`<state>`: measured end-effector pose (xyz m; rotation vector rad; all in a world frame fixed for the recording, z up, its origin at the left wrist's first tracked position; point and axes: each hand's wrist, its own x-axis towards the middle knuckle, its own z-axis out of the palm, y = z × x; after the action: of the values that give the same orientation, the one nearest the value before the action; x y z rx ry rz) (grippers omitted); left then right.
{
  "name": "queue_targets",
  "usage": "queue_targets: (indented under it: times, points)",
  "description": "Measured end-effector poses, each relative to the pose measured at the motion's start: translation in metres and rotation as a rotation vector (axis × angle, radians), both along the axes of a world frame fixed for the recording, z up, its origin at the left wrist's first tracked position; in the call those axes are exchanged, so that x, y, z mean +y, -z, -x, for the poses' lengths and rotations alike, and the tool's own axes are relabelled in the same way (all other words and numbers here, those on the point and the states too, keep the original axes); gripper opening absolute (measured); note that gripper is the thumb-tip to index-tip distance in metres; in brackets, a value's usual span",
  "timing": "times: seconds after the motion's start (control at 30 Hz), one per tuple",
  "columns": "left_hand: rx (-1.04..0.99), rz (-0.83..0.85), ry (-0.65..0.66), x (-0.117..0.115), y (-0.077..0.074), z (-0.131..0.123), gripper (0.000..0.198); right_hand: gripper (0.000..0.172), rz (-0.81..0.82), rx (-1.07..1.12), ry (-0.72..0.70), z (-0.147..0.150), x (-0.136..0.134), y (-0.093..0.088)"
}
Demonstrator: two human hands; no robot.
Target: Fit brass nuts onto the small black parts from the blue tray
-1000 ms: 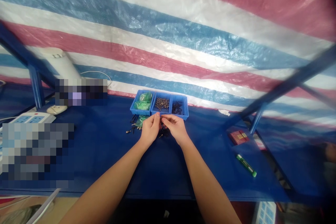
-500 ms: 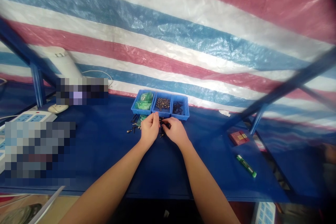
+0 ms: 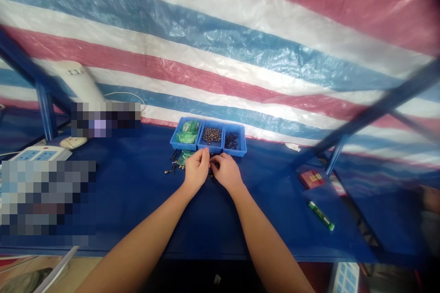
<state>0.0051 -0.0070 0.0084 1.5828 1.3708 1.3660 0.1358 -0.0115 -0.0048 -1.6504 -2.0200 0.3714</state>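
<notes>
My left hand [image 3: 196, 168] and my right hand [image 3: 226, 170] meet over the blue table, both closed with fingertips pinched together. Whatever small part sits between them is hidden by the fingers. Just beyond stand three joined blue bins: the left bin [image 3: 175, 136] holds green packets [image 3: 187, 137], the middle one holds small brass-coloured fittings [image 3: 211, 135], the right one black pieces [image 3: 232, 140]. Beside my left hand lie another green packet [image 3: 182, 158], loose black pieces [image 3: 174, 154] and a brass fitting [image 3: 167, 171].
A red box [image 3: 311, 179] and a green tube-like pack [image 3: 321, 215] lie at the right. To the left are a white power strip [image 3: 51, 152] and a white cylinder [image 3: 80, 82]. Blue frame bars [image 3: 371, 112] slant up on both sides before a striped sheet [image 3: 220, 55].
My right hand has moved slightly left, closer to my left hand, and its fingers are nearer the left fingertips. The view has shifted a little; the bins look unchanged.
</notes>
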Motion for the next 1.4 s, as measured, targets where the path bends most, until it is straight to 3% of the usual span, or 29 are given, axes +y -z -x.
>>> queue_targets:
  times: [0.4,0.67,0.87,1.0,1.07,1.27,1.4]
  points:
    - [0.023,-0.008,0.018,0.000,0.001,-0.002,0.048,0.018,-0.039,0.038,-0.041,-0.002,0.002,0.001]
    - [0.007,-0.014,0.020,0.002,0.002,0.000,0.047,0.030,-0.092,0.101,-0.107,-0.001,0.003,0.006]
    - [0.007,-0.002,-0.007,0.003,0.001,0.003,0.042,0.027,-0.234,0.539,0.011,0.000,0.005,-0.003]
    - [-0.060,0.038,0.044,0.007,0.006,0.001,0.022,0.021,-0.149,0.862,0.108,0.003,0.007,-0.006]
    - [-0.069,0.053,0.085,0.008,0.009,0.000,0.026,0.023,-0.082,0.989,0.141,0.004,0.007,-0.005]
    - [-0.001,0.021,0.167,0.006,0.011,-0.002,0.023,0.030,0.025,1.242,0.239,0.011,0.005,-0.006]
    - [-0.003,0.006,0.176,0.006,0.008,-0.002,0.022,0.030,0.031,1.283,0.235,0.014,0.004,-0.007]
